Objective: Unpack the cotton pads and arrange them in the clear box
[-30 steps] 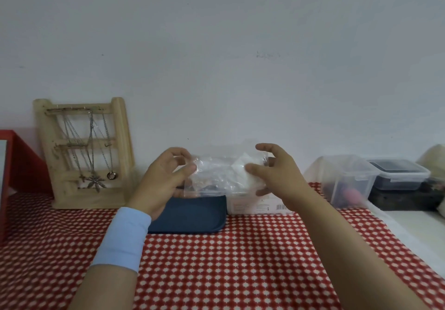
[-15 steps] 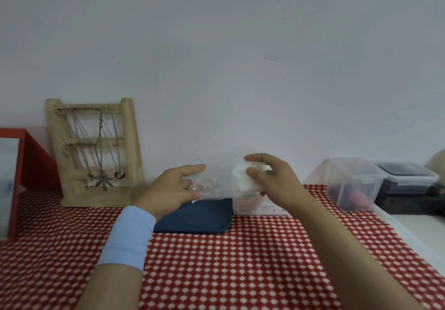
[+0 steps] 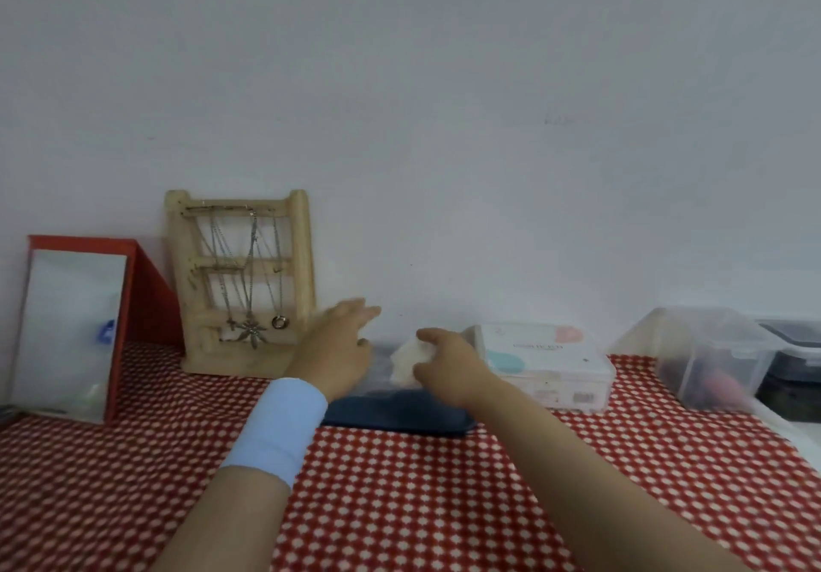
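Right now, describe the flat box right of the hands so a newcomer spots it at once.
Follow the foot of the white wall above the red checked tablecloth. Between the right hand and a clear tub sits a low white box. Unlike the see-through tub and the dark blue pouch, its lid carries a pink and a teal patch.

Matt tablecloth (image 3: 444, 505), bare wooden rack (image 3: 302, 260), metal chains (image 3: 253, 269), soft cotton pads (image 3: 408, 365)

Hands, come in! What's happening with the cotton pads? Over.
Left hand open, blurred. Right hand pinching cotton pads near the navy tray. Nothing seen blocking.
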A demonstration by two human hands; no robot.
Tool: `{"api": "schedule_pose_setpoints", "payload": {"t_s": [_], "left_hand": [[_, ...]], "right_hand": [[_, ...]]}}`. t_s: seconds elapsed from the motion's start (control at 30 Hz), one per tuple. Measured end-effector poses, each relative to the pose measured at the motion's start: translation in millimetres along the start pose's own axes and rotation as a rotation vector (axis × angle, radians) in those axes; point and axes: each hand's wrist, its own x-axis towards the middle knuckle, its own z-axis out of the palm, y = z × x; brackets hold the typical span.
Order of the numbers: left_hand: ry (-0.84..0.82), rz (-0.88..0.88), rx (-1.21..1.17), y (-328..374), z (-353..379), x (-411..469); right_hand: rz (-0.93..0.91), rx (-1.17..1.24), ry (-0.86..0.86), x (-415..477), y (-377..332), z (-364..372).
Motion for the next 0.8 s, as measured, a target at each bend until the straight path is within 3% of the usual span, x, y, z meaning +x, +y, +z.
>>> {"api": "schedule_pose_setpoints", "payload": {"t_s": [0.1,0.27,0.37,0.5,0.8], "left_hand": [[-0.275,-0.034,0.119,-11.6,37.4,5.7],[-0.483,-0.106,0.277,-34.7,56.7,6.8],[-0.501,-0.120,0.396,-35.5,54.7,10.5],[-0.490,-0.142,0.436,-37.2,51.1,15.4],[-0.544,-0.135,0.391,-49.9,65.0,29.7]], "right_hand": [[0.033,-0.253,-0.079,6.3,1.1,12.4],[-0.080,-0.682,-0.094,6.2,3.8,17.7],[-0.137,-0.646,-0.214,12.0,5.2,23.4],[0.008,-0.675,-0.381,26.4,17.3,33.9],[0.053,-0.661,-0.364,35.9,29.2,38.3]]}}
